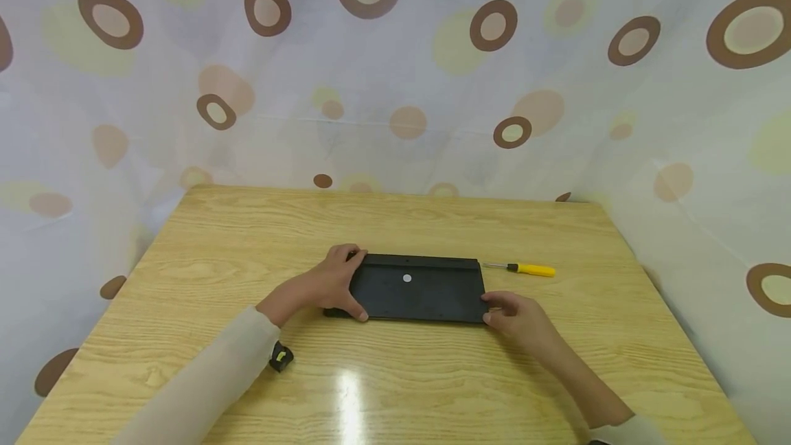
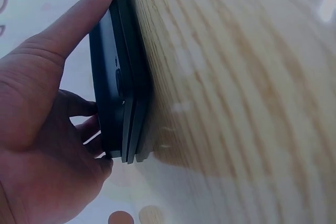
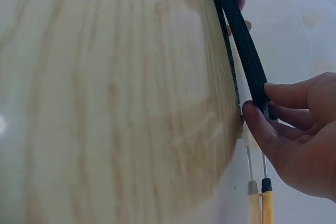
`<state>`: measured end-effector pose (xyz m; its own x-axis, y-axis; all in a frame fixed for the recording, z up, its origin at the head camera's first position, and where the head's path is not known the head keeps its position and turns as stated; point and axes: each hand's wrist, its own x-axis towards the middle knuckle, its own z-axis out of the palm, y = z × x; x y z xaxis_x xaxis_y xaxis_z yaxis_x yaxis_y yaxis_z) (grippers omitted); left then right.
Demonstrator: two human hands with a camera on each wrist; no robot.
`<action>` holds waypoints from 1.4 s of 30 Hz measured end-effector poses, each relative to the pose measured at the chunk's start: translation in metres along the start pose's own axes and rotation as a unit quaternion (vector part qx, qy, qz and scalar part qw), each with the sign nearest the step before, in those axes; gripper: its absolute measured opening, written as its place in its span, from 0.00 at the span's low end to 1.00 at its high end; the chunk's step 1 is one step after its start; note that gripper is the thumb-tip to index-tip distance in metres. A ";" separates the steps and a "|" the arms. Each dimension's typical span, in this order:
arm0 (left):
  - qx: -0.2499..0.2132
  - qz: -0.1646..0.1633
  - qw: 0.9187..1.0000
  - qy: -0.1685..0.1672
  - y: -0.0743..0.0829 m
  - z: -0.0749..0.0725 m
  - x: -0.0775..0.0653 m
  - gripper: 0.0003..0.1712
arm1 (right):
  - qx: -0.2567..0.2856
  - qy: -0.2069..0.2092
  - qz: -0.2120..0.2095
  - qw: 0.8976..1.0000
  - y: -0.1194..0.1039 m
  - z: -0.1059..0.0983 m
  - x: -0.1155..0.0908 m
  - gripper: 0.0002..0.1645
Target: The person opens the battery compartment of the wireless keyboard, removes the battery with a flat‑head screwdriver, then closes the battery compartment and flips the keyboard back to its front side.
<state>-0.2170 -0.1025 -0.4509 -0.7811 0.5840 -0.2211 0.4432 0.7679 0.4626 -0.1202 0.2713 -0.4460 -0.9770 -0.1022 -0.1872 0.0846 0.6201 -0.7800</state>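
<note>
A black keyboard (image 1: 426, 294) lies with its underside up on the table, a white round sticker and a raised strip along its far side showing. My left hand (image 1: 330, 283) spans its left end and grips it, thumb on the near edge and fingers at the far edge. In the left wrist view, the thumb lies along the keyboard (image 2: 107, 51) and other fingers reach behind it. At the opposite end, my right hand (image 1: 522, 321) pinches the right edge near the front corner. The right wrist view shows the keyboard (image 3: 244, 40) tilted, raised off the table on this side.
A screwdriver (image 1: 534, 270) with a yellow handle lies beyond the keyboard's right end, its tip toward it. The wooden table (image 1: 383, 376) meets a patterned curtain (image 1: 408, 88) at the back and sides. A small black device (image 1: 281, 357) sits at the left cuff.
</note>
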 end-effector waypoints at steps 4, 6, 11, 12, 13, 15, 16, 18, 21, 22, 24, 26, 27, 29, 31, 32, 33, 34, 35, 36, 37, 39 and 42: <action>0.000 -0.002 1.000 -0.004 0.001 -0.002 -0.002 0.73 | -0.035 0.018 -0.003 0.999 -0.003 0.005 0.000 0.23; -0.001 -0.004 1.000 -0.004 0.002 -0.002 -0.002 0.73 | -0.050 0.024 -0.004 0.998 -0.004 0.006 -0.001 0.22; -0.003 -0.007 1.000 -0.002 0.005 -0.003 -0.003 0.74 | -0.072 0.032 -0.014 0.997 -0.006 0.007 -0.004 0.22; -0.002 -0.007 1.000 -0.002 0.005 -0.003 -0.003 0.74 | -0.073 0.032 -0.016 0.997 -0.006 0.007 -0.004 0.22; -0.001 -0.008 1.000 -0.003 0.006 -0.003 -0.003 0.74 | -0.072 0.032 -0.016 0.997 -0.006 0.007 -0.004 0.22; 0.001 -0.009 1.000 0.000 0.007 -0.004 -0.002 0.72 | -0.067 0.033 -0.012 0.997 -0.005 0.007 -0.003 0.23; 0.003 -0.010 1.000 0.002 0.008 -0.004 -0.001 0.70 | -0.063 0.034 -0.011 0.997 -0.004 0.007 -0.002 0.24; 0.005 -0.007 1.000 0.014 0.011 -0.005 0.003 0.65 | -0.053 0.033 -0.007 0.998 -0.002 0.006 0.000 0.25; 0.001 -0.001 0.999 0.037 0.019 -0.005 0.013 0.53 | -0.035 0.032 -0.002 0.999 0.000 0.006 0.002 0.26; -0.006 0.003 0.999 0.044 0.022 -0.005 0.017 0.48 | -0.028 0.030 0.000 0.999 0.001 0.006 0.002 0.27; -0.023 0.011 0.998 0.054 0.031 -0.005 0.027 0.41 | -0.010 0.025 0.005 1.000 0.001 0.005 0.003 0.28; -0.043 0.023 0.997 0.056 0.041 -0.004 0.038 0.36 | 0.006 0.022 0.007 1.000 0.002 0.005 0.003 0.29; -0.054 0.028 0.997 0.055 0.046 -0.004 0.045 0.34 | 0.014 0.020 0.008 1.000 0.002 0.005 0.004 0.29; -0.075 0.040 0.995 0.047 0.055 -0.002 0.057 0.32 | 0.026 0.016 0.007 1.000 0.003 0.004 0.004 0.30; -0.100 0.050 0.993 0.036 0.064 0.002 0.070 0.30 | 0.036 0.014 0.009 0.999 0.004 0.005 0.004 0.31; -0.107 0.055 0.992 0.033 0.068 0.004 0.076 0.29 | 0.040 0.014 0.010 0.999 0.005 0.005 0.004 0.31; -0.113 0.058 0.991 0.030 0.072 0.006 0.082 0.29 | 0.044 0.014 0.012 0.999 0.006 0.005 0.004 0.31; -0.119 0.063 0.991 0.028 0.076 0.009 0.088 0.28 | 0.047 0.014 0.015 0.999 0.006 0.005 0.004 0.31; -0.123 0.066 0.990 0.028 0.079 0.011 0.093 0.27 | 0.051 0.015 0.018 0.998 0.007 0.006 0.004 0.31; -0.128 0.069 0.989 0.027 0.083 0.014 0.098 0.27 | 0.054 0.016 0.021 0.998 0.008 0.006 0.004 0.31; -0.131 0.071 0.988 0.028 0.086 0.016 0.103 0.26 | 0.055 0.017 0.023 0.998 0.008 0.007 0.004 0.31; -0.131 0.073 0.988 0.029 0.092 0.020 0.111 0.25 | 0.056 0.018 0.027 0.998 0.008 0.007 0.004 0.31; -0.138 0.074 0.987 0.027 0.100 0.024 0.121 0.25 | 0.055 0.019 0.028 0.998 0.008 0.008 0.003 0.31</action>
<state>-0.2566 0.0513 -0.4516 -0.7427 0.6634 -0.0911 0.4228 0.5701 0.7044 -0.1213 0.2701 -0.4576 -0.9766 -0.0389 -0.2116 0.1587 0.5339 -0.8305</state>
